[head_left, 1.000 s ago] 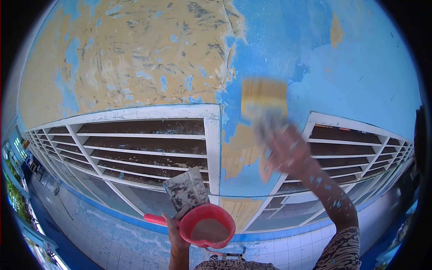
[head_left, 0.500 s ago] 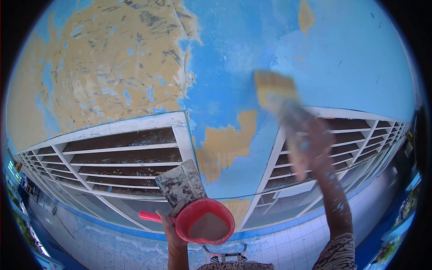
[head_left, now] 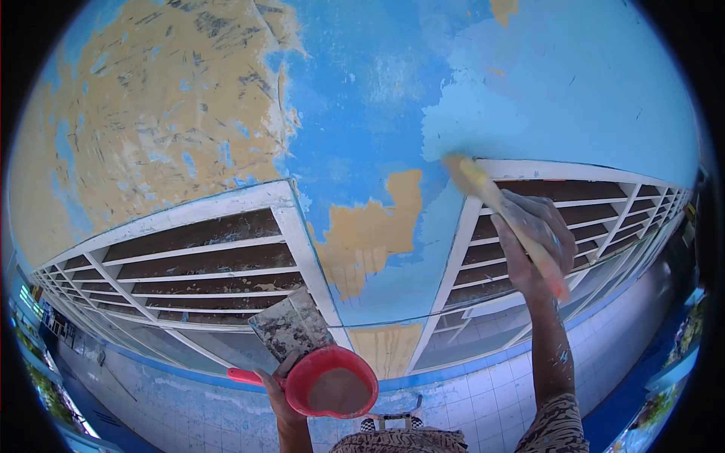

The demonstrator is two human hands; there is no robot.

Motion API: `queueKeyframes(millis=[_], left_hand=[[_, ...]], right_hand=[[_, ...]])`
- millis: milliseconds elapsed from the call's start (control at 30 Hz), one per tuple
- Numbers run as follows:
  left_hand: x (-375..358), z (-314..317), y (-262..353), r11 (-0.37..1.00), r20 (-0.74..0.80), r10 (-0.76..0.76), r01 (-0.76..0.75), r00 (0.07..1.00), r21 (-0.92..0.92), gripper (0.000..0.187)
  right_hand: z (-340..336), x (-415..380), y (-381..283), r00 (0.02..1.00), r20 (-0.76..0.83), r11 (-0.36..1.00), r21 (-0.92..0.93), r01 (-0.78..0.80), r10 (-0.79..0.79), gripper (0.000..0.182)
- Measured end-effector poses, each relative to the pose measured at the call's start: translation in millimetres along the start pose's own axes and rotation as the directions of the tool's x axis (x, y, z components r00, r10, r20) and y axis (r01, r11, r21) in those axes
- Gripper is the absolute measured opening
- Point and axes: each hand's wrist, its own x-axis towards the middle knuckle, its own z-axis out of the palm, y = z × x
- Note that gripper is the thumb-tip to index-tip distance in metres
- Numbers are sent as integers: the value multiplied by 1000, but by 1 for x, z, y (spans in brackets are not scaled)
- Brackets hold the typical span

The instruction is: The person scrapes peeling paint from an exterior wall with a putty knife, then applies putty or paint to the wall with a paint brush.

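My right hand is closed round the handle of a paintbrush, seen edge-on. Its bristles touch the blue wall by the upper corner of the right window frame, and the tip is a little blurred. Down in front of me my left hand grips a red plastic dipper by the base of its handle. A pale greyish liquid partly fills the dipper. Behind its rim a flat, paint-stained scraper blade sticks up, apparently held in the same hand; its handle is hidden.
White-framed louvred windows flank a narrow strip of wall. Bare tan patches show at upper left and in the middle. Below lies a paint-spotted tiled floor. Part of a metal frame stands close to my body.
The brush has swept down and turned from flat to edge-on, its bristles now near the window corner. My left hand, dipper and scraper sit slightly lower and left in view.
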Motion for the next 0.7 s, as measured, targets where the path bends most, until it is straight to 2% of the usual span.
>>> queueKeyframes(millis=[33, 67, 100, 133, 167, 233, 267, 300, 367, 400, 433, 467, 500, 567, 633, 667, 700], left_hand=[[-1, -2, -2, 1000, -12, -5, 5, 1000, 1, 101], [-2, -4, -3, 1000, -19, -5, 5, 1000, 13, 101], [-3, -6, -3, 1000, -26, -1, 1, 1000, 23, 101], [-4, -6, -3, 1000, -36, 0, 1, 999, 24, 101], [-6, -6, -3, 999, -61, 5, -3, 998, 45, 100], [-6, -6, 0, 998, -89, 22, -17, 996, 61, 100], [-5, -6, 3, 1000, -54, 22, -21, 998, 13, 96], [-6, -7, 5, 999, -22, 20, -21, 1000, -31, 92], [-8, -15, 4, 1000, -85, 10, -9, 996, 10, 91], [-8, -19, 3, 999, -131, -5, 11, 991, 49, 90], [-9, -21, 3, 999, -140, 1, 5, 990, 47, 90], [-9, -23, 1, 999, -113, -10, 13, 993, 32, 90], [-9, -23, 0, 1000, -85, -19, 20, 996, 15, 89], [-7, -26, -4, 999, -63, -19, 16, 998, -43, 91], [-8, -34, -9, 994, -30, -62, 59, 998, -94, 93], [-11, -34, -9, 994, -37, -58, 54, 998, -96, 93], [-13, -32, -10, 995, -72, -60, 54, 996, -89, 95]], right_hand=[[1, -2, -4, 992, -116, 996, -77, -49, 40, 22], [11, -26, -5, 991, -94, 985, -152, 82, -97, 21], [17, -52, -17, 997, 53, 994, -90, 59, -54, 18], [28, -75, -33, 979, 190, 985, -138, 101, -73, 13], [49, -122, -47, 972, 224, 975, -186, 120, -77, 13], [62, -177, -72, 937, 337, 991, -63, 118, -90, 24], [64, -189, -76, 898, 421, 992, 65, 110, -127, 29], [66, -193, -69, 897, 418, 990, 81, 120, -143, 29], [66, -171, -64, 832, 553, 939, 267, -219, 37, 33], [68, -138, -49, 903, 425, 958, 281, -62, -66, 36], [69, -102, -39, 938, 344, 938, 338, -69, -55, 34], [66, -60, -33, 951, 309, 936, 341, -88, -23, 32], [60, -13, -36, 978, 210, 938, 337, -81, 8, 27], [59, 54, -47, 996, -89, 979, 203, 29, -12, 27], [73, 96, -45, 910, -300, 955, -16, 296, -287, 30], [84, 97, -55, 909, -302, 954, -9, 298, -287, 30], [99, 94, -65, 929, -215, 953, -34, 301, -301, 30]])
